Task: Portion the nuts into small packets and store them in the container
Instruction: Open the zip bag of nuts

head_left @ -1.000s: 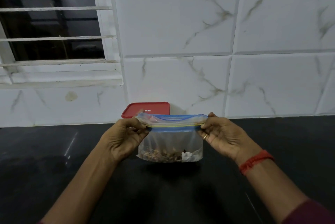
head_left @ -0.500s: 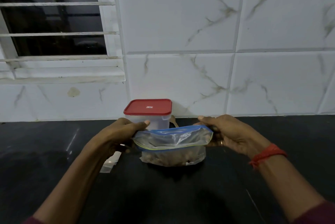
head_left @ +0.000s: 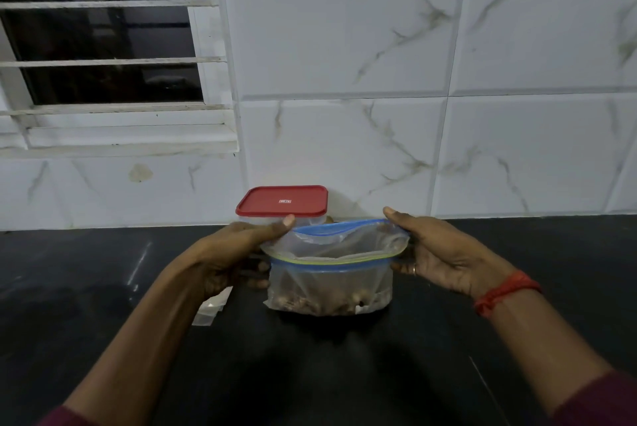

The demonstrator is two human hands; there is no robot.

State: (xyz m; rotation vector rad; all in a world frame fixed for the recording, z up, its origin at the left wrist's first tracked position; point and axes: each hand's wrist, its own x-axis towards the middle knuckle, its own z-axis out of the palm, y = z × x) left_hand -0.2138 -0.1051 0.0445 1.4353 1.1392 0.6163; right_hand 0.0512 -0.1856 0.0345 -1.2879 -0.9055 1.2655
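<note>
A clear zip bag (head_left: 331, 279) with a blue zip strip stands on the black counter (head_left: 310, 367), nuts heaped at its bottom. Its mouth gapes wide. My left hand (head_left: 234, 253) pinches the bag's left rim, thumb on top. My right hand (head_left: 437, 253) pinches the right rim, with a ring on one finger and a red thread at the wrist. Behind the bag stands a clear container with a red lid (head_left: 282, 201), lid on. Small empty clear packets (head_left: 212, 308) lie flat on the counter under my left wrist.
A white marble-tiled wall (head_left: 413, 81) rises directly behind the container. A barred window (head_left: 100, 36) with a white sill is at upper left. The dark counter stretches left, right and toward me.
The bag's zip was shut and held taut between both hands a second ago; now its mouth is pulled wide. The bag sits lower, so the container behind it shows.
</note>
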